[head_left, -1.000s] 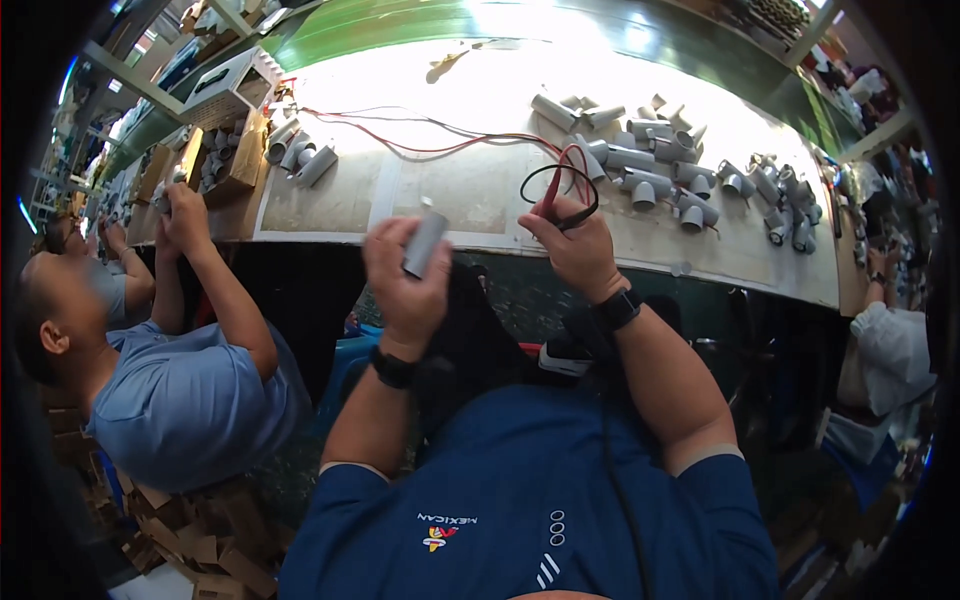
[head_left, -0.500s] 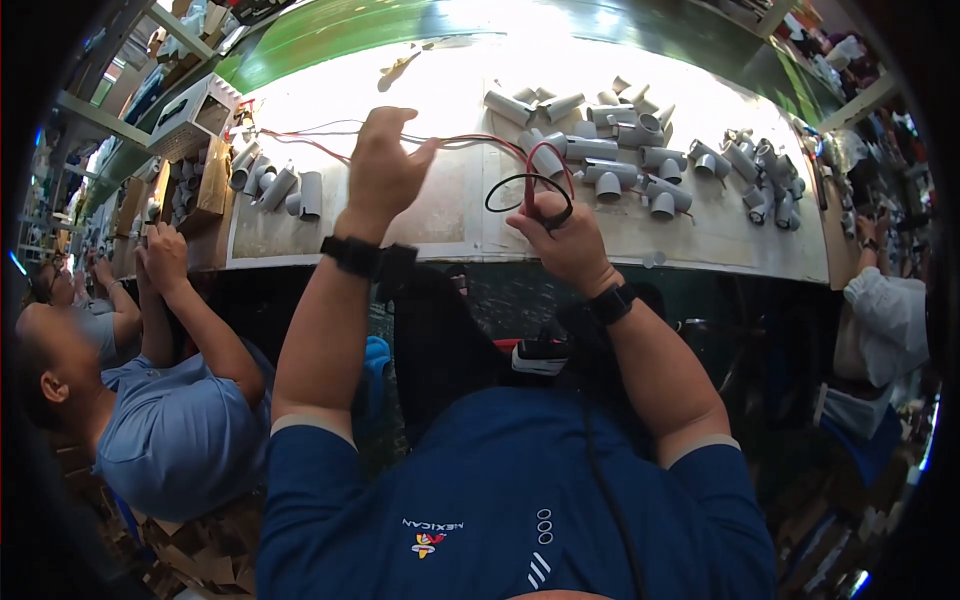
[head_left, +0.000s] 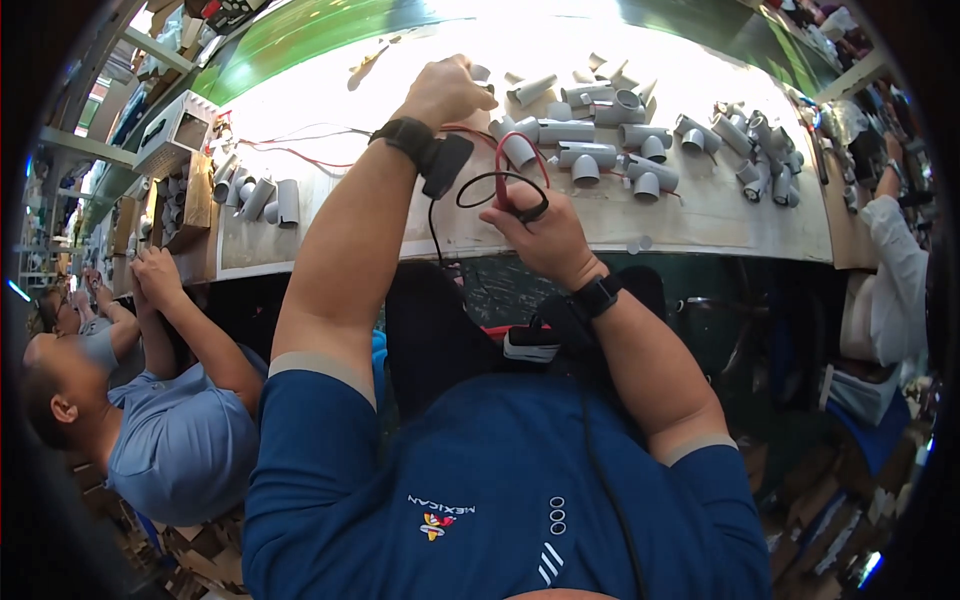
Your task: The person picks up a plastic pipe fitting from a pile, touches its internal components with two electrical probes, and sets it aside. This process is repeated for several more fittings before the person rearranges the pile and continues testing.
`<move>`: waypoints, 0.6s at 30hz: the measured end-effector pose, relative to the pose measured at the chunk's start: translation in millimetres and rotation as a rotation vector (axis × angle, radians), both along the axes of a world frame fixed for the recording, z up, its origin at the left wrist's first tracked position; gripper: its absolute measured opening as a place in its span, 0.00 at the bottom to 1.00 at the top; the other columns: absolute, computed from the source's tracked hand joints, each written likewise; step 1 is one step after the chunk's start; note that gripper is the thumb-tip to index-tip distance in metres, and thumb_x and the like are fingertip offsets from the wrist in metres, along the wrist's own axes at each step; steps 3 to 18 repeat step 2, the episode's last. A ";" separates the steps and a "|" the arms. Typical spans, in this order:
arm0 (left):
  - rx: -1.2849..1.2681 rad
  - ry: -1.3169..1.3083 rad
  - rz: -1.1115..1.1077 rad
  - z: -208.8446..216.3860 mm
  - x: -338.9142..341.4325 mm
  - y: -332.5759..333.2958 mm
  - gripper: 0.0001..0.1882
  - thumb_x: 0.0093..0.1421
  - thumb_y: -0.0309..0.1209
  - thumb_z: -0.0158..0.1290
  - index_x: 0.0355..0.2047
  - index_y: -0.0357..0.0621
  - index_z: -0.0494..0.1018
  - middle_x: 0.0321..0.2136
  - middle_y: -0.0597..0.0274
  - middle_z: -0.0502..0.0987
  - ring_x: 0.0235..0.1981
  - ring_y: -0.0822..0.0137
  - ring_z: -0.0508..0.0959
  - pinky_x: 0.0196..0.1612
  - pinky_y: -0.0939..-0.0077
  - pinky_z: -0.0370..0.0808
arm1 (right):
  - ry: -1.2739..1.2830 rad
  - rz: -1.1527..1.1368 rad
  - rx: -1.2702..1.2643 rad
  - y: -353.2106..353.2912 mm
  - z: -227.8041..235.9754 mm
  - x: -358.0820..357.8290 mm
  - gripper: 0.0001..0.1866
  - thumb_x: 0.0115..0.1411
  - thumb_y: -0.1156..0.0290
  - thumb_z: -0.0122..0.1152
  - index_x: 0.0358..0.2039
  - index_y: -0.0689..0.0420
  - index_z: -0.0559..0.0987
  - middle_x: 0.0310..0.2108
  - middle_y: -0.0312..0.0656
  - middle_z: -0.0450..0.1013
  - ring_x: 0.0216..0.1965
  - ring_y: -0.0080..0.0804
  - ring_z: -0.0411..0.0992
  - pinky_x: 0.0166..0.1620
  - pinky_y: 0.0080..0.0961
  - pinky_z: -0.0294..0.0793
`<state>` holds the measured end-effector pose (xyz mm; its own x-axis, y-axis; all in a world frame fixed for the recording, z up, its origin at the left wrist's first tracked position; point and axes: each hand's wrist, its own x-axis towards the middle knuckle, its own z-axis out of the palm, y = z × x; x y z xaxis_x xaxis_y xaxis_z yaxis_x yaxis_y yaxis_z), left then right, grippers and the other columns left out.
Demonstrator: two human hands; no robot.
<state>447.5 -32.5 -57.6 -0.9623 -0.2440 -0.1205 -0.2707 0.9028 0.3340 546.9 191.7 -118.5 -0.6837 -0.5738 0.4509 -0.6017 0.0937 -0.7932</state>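
Observation:
My left hand (head_left: 448, 92) reaches over the bench at the left end of a group of grey T-shaped pipe fittings. Its fingers are curled round one grey pipe fitting (head_left: 481, 74), of which only the end shows. In my right hand (head_left: 545, 228), above the front of the bench, is a closed grip on red and black leads (head_left: 502, 185). The black lead makes a loop left of the fist, while the red one arches up over it. The leads' held ends are hidden by the fingers. Beyond the right hand lie several fittings (head_left: 586, 158), some with red wires.
A second pile of grey fittings (head_left: 760, 150) lies at the right of the white bench (head_left: 690, 228). At the left stand more fittings (head_left: 258, 198), a cardboard box (head_left: 195, 205) and a white perforated case (head_left: 175, 130). A co-worker (head_left: 180, 430) sits at my left; another person's sleeve (head_left: 893, 275) is at right.
My left hand has moved right and forward, from open over the wires to closed round a grey fitting. The right hand keeps its hold on the leads. The whole view has shifted slightly.

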 end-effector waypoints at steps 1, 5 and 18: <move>0.213 0.118 -0.016 6.8 15.1 -2.5 0.36 0.54 0.44 0.69 0.62 0.44 0.76 0.54 0.42 0.81 0.58 0.47 0.79 0.60 0.60 0.77 | -0.012 -0.011 -0.014 4.3 0.0 -1.3 0.09 0.63 0.69 0.73 0.33 0.60 0.82 0.25 0.44 0.79 0.26 0.35 0.77 0.33 0.31 0.75; 0.429 0.235 -0.029 14.5 33.7 -7.4 0.36 0.54 0.42 0.68 0.63 0.45 0.75 0.56 0.44 0.81 0.60 0.48 0.78 0.60 0.61 0.77 | -0.023 -0.023 -0.026 8.7 0.3 -2.8 0.09 0.63 0.69 0.73 0.33 0.60 0.82 0.25 0.44 0.79 0.26 0.36 0.78 0.33 0.32 0.75; 0.429 0.235 -0.029 14.5 33.7 -7.4 0.36 0.54 0.42 0.68 0.63 0.45 0.75 0.56 0.44 0.81 0.60 0.48 0.78 0.60 0.61 0.77 | -0.023 -0.023 -0.026 8.7 0.3 -2.8 0.09 0.63 0.69 0.73 0.33 0.60 0.82 0.25 0.44 0.79 0.26 0.36 0.78 0.33 0.32 0.75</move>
